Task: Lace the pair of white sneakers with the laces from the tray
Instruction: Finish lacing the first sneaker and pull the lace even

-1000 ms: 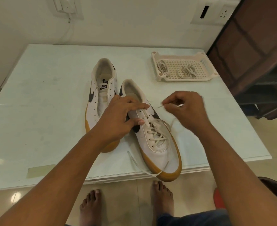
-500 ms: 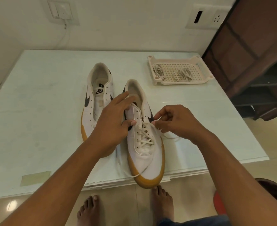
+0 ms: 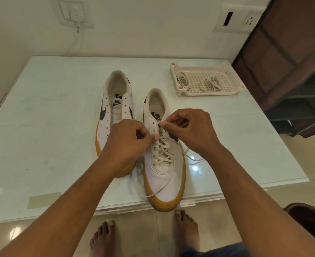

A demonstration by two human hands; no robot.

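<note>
Head view:
Shoe in work: the white sneaker with a tan rubber sole [image 3: 164,169] lies at the pale glass table's [image 3: 41,127] 6 o'clock edge, toe at 6, heel at 12.
Lace: a flat cream shoelace [image 3: 162,152] crosses the lower holes.
Left hand [image 3: 127,141]: curled, pinching at the top crossing.
Right hand [image 3: 192,128]: curled, pinching the lace end.
Next holes: at 12 from both hands; I think the right hand is nearer.
Other shoe: the matching white sneaker with no lace [image 3: 114,115], at 9.
Spare laces [image 3: 210,84]: in the cream plastic tray [image 3: 205,93], at 1.

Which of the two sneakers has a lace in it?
The right sneaker, nearer the tray: a lace crisscrosses its lower eyelets. The left sneaker shows no lace.
</note>
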